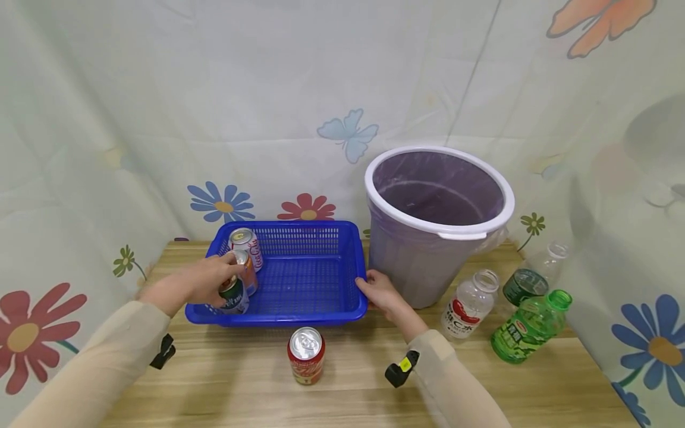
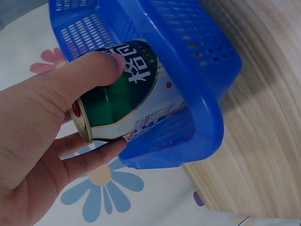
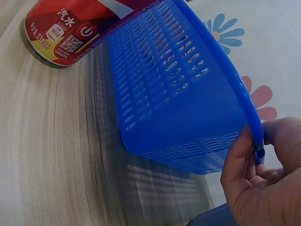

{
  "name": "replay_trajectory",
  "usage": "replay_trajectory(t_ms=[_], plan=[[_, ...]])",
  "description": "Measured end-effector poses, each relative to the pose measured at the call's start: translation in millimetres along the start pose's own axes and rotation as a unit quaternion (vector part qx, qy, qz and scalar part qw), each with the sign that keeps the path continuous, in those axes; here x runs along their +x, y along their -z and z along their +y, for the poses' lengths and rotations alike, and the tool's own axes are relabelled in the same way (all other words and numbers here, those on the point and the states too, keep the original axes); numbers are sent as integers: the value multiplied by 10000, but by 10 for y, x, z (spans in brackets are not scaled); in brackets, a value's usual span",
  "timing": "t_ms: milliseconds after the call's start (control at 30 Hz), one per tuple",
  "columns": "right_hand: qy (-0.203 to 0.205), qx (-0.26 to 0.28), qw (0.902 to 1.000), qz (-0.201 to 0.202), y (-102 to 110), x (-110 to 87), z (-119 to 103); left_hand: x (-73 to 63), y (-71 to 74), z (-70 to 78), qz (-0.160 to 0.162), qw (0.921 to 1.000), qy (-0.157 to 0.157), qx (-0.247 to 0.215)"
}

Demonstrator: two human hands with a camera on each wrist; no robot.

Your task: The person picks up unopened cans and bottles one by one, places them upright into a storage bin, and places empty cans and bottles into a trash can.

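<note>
My left hand (image 1: 211, 278) grips a green and white can (image 2: 117, 99) at the left front corner of the blue plastic basket (image 1: 305, 318), thumb on one side and fingers on the other. Behind it in the basket stand an orange can (image 1: 248, 279) and a silver Coca-Cola can (image 1: 251, 244), in a row along the left wall. With my right hand (image 1: 382, 292) I pinch the basket's right rim, thumb and fingers on either side of it, as the right wrist view shows. A red soda can (image 1: 307, 356) stands upright on the table before the basket.
A large grey bin (image 1: 412, 261) with a white rim stands right of the basket. Beyond my right forearm are a clear bottle with a red label (image 1: 468, 306), a green bottle (image 1: 530, 327) and a clear bottle with a dark label (image 1: 527, 285). A patterned cloth (image 1: 267, 119) hangs behind the wooden table (image 1: 241, 386).
</note>
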State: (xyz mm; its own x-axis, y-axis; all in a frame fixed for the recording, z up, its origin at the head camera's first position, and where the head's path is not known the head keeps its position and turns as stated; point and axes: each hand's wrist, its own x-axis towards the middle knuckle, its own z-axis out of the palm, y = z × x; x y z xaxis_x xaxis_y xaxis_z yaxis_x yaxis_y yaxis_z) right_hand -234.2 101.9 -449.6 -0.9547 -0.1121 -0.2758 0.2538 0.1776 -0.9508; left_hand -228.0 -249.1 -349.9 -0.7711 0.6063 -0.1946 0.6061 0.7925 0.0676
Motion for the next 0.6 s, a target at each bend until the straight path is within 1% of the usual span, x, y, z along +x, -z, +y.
replay_trajectory(t_ms=[33,233,267,467,600], plan=[[-1,-10,10000,-17,-2,-33,-33,3,-6,2,-16,10000,20,-1],[-38,-8,10000,31,-2,-28,-28,25,-75,9,-68,9999,157,21],[-35,5,10000,49,0,5,7,27,-92,7,-45,9999,157,39],[5,-70,10000,33,3,10,10,30,-179,-9,66,9999,121,62],[9,-99,9999,66,7,4,7,41,-206,-14,25,9998,153,84]])
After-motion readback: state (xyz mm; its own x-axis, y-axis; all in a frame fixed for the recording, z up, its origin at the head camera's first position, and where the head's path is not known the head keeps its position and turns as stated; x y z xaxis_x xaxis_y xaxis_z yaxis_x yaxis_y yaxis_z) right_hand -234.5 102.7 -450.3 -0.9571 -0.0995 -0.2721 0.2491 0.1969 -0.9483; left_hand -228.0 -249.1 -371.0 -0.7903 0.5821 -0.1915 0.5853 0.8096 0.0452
